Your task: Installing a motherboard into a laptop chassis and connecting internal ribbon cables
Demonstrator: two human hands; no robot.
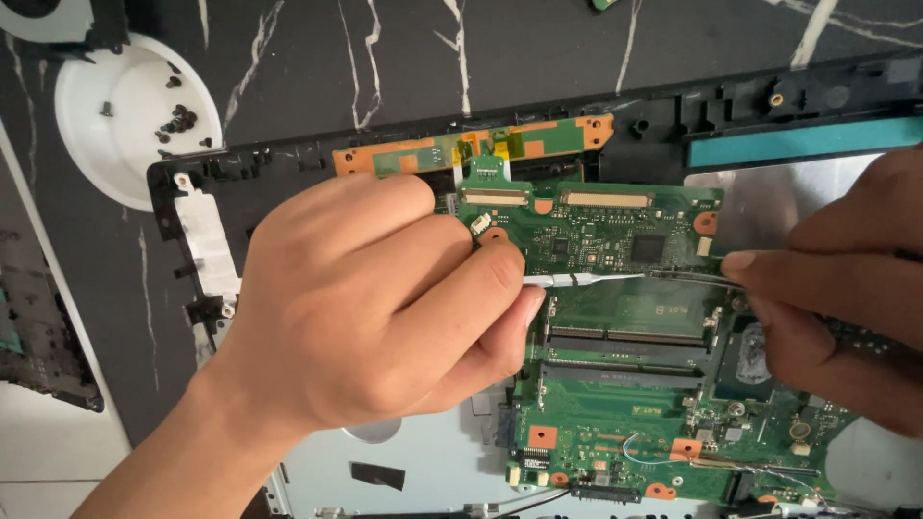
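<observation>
A green laptop motherboard (615,384) lies inside an opened black laptop base (731,115). My left hand (375,298) rests over the board's left side, its thumb and fingers pinching the end of a thin white flat cable (586,280) that runs across the board. My right hand (846,288) comes in from the right edge, its fingers closed on a thin dark strip, perhaps tweezers (687,277), whose tip meets the cable's other end. A smaller green and orange board (481,149) sits along the base's top edge.
A white round dish (106,159) with several small dark screws stands at the upper left on the black marbled table (385,58). Another dark laptop part (38,336) lies at the left edge. A teal strip (798,144) runs along the base's upper right.
</observation>
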